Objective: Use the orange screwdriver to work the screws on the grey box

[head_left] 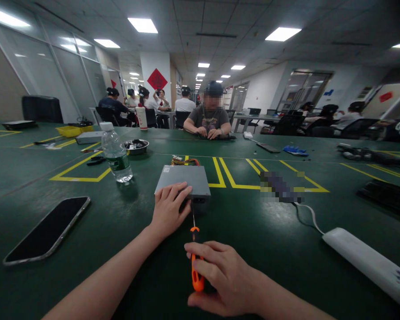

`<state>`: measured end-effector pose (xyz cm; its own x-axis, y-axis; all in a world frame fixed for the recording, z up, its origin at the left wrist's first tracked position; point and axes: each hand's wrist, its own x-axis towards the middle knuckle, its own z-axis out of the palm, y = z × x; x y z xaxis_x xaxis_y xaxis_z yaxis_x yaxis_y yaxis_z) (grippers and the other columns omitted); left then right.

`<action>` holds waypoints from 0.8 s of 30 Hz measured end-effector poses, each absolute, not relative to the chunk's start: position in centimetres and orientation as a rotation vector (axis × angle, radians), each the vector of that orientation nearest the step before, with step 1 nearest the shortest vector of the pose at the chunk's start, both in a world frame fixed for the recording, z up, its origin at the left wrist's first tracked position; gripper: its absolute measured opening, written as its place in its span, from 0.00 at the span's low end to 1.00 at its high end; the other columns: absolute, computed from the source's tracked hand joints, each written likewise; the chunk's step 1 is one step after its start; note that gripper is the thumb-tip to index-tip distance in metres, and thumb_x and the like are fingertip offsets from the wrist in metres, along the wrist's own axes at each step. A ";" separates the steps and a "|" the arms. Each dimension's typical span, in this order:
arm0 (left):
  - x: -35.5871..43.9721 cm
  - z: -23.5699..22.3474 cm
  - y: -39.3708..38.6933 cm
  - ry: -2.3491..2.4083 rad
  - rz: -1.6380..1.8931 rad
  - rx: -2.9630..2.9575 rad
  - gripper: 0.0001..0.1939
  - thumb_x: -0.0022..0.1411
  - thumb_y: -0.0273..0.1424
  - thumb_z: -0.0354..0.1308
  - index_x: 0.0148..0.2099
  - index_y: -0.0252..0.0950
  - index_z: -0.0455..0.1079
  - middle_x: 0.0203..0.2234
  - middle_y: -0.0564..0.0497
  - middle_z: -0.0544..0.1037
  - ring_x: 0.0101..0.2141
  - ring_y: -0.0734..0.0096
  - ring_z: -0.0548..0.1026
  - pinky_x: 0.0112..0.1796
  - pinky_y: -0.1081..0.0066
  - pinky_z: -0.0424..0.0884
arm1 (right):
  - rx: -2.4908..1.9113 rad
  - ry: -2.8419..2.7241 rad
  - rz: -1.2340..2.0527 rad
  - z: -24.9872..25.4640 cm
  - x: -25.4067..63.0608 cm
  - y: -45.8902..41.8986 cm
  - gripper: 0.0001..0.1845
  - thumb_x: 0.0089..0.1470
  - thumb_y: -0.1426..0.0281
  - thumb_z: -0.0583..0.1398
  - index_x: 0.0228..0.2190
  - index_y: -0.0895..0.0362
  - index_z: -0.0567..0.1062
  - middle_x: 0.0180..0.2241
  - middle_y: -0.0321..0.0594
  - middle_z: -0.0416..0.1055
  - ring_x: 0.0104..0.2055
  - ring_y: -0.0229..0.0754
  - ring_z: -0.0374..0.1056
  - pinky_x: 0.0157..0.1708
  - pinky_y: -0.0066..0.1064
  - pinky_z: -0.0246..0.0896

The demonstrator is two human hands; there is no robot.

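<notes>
A grey metal computer power supply [183,178] lies on the green table in front of me, a bundle of coloured wires [186,161] at its far side. My left hand [170,209] holds its near left part, fingers across the top and thumb along the front edge. My right hand [225,273] grips the orange and black handle of a screwdriver [196,262]. The thin shaft points away from me, and its tip reaches the near face of the power supply. Shadow hides the exact spot where the tip touches.
To the left stand a water bottle [116,153], a phone [50,231] and a metal bowl [136,146] of small dark parts. A white power bank [363,262] with a cable lies at right. Across the table sits a person [210,115]; a blue item [295,151] lies nearby.
</notes>
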<state>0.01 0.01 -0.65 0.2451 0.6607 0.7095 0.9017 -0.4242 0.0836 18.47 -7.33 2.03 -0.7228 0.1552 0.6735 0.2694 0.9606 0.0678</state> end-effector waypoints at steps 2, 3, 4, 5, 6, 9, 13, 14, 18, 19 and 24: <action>0.0 -0.7 0.1 -1.438 -0.984 -2.182 0.17 0.61 0.32 0.51 0.52 0.43 0.64 0.50 0.50 0.70 0.49 0.60 0.65 0.46 0.59 0.56 | -0.299 -2.465 -0.205 2.1 18.6 -7.4 0.21 0.64 0.62 0.41 0.41 0.61 0.67 0.39 0.50 0.73 0.39 0.41 0.71 0.35 0.31 0.67; 0.0 -0.7 0.1 -1.436 -0.984 -2.184 0.17 0.60 0.32 0.51 0.52 0.43 0.64 0.50 0.50 0.70 0.49 0.60 0.65 0.46 0.59 0.56 | -0.303 -2.488 -0.222 2.1 18.6 -7.4 0.20 0.64 0.63 0.41 0.42 0.60 0.67 0.40 0.50 0.72 0.39 0.41 0.71 0.34 0.32 0.67; 0.0 -0.7 0.1 -1.436 -0.985 -2.183 0.17 0.60 0.32 0.51 0.52 0.43 0.64 0.50 0.49 0.70 0.49 0.60 0.65 0.46 0.59 0.56 | -0.312 -2.498 -0.242 2.0 18.6 -7.4 0.19 0.64 0.64 0.41 0.43 0.58 0.67 0.41 0.49 0.72 0.39 0.42 0.71 0.33 0.32 0.67; 0.0 -0.7 0.1 -1.437 -0.986 -2.180 0.17 0.60 0.32 0.51 0.52 0.43 0.64 0.50 0.49 0.71 0.49 0.60 0.65 0.46 0.59 0.56 | -0.316 -2.493 -0.256 1.9 18.6 -7.5 0.19 0.64 0.63 0.42 0.42 0.58 0.68 0.41 0.49 0.72 0.38 0.41 0.71 0.32 0.31 0.67; 0.0 -0.6 0.1 -1.438 -0.988 -2.177 0.17 0.60 0.33 0.51 0.52 0.43 0.64 0.50 0.49 0.71 0.49 0.60 0.65 0.46 0.59 0.56 | -0.311 -2.473 -0.261 1.7 18.6 -7.4 0.18 0.64 0.62 0.43 0.41 0.58 0.68 0.41 0.49 0.72 0.38 0.40 0.71 0.32 0.30 0.66; 0.1 -0.6 0.0 -1.437 -0.991 -2.169 0.16 0.61 0.33 0.51 0.52 0.43 0.65 0.50 0.50 0.71 0.49 0.60 0.66 0.46 0.59 0.56 | -0.293 -2.411 -0.242 1.1 18.6 -7.3 0.18 0.63 0.60 0.47 0.36 0.60 0.69 0.39 0.49 0.73 0.37 0.38 0.71 0.32 0.27 0.66; 0.1 -0.6 0.0 -1.432 -0.997 -2.162 0.16 0.60 0.33 0.51 0.52 0.44 0.65 0.50 0.50 0.71 0.49 0.60 0.66 0.45 0.59 0.56 | -0.334 -2.467 -0.154 1.3 18.8 -7.3 0.20 0.59 0.56 0.53 0.37 0.62 0.68 0.41 0.51 0.72 0.40 0.39 0.71 0.38 0.27 0.66; 0.1 -0.6 0.0 -1.431 -0.999 -2.160 0.16 0.60 0.33 0.52 0.52 0.44 0.65 0.50 0.50 0.71 0.49 0.60 0.66 0.45 0.59 0.56 | -0.330 -2.499 -0.145 1.5 18.7 -7.3 0.20 0.58 0.56 0.54 0.40 0.62 0.68 0.42 0.51 0.71 0.40 0.40 0.70 0.38 0.27 0.66; 0.1 -0.6 0.0 -1.427 -0.999 -2.162 0.16 0.60 0.33 0.52 0.51 0.43 0.65 0.50 0.50 0.71 0.48 0.61 0.66 0.45 0.59 0.56 | -0.325 -2.511 -0.245 2.0 18.6 -7.5 0.13 0.59 0.64 0.54 0.42 0.58 0.68 0.41 0.48 0.72 0.40 0.40 0.70 0.36 0.28 0.67; 0.1 -0.6 0.0 -1.427 -0.998 -2.164 0.16 0.60 0.33 0.51 0.51 0.43 0.65 0.50 0.50 0.71 0.48 0.61 0.66 0.46 0.59 0.56 | -0.311 -2.460 -0.265 1.9 18.6 -7.5 0.13 0.60 0.64 0.52 0.41 0.58 0.69 0.40 0.49 0.72 0.38 0.40 0.71 0.36 0.29 0.67; 0.1 -0.5 0.0 -1.439 -0.995 -2.174 0.17 0.60 0.32 0.51 0.52 0.43 0.65 0.50 0.50 0.71 0.49 0.61 0.66 0.46 0.59 0.57 | -0.338 -2.358 -0.240 0.9 18.8 -7.3 0.14 0.61 0.62 0.52 0.31 0.59 0.69 0.38 0.49 0.74 0.39 0.38 0.71 0.39 0.26 0.66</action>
<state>0.10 0.00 -0.54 0.2380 0.6563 0.7160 0.9014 -0.4238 0.0889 18.78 -7.33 0.93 -0.6988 0.1728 0.6942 0.3091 0.9480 0.0752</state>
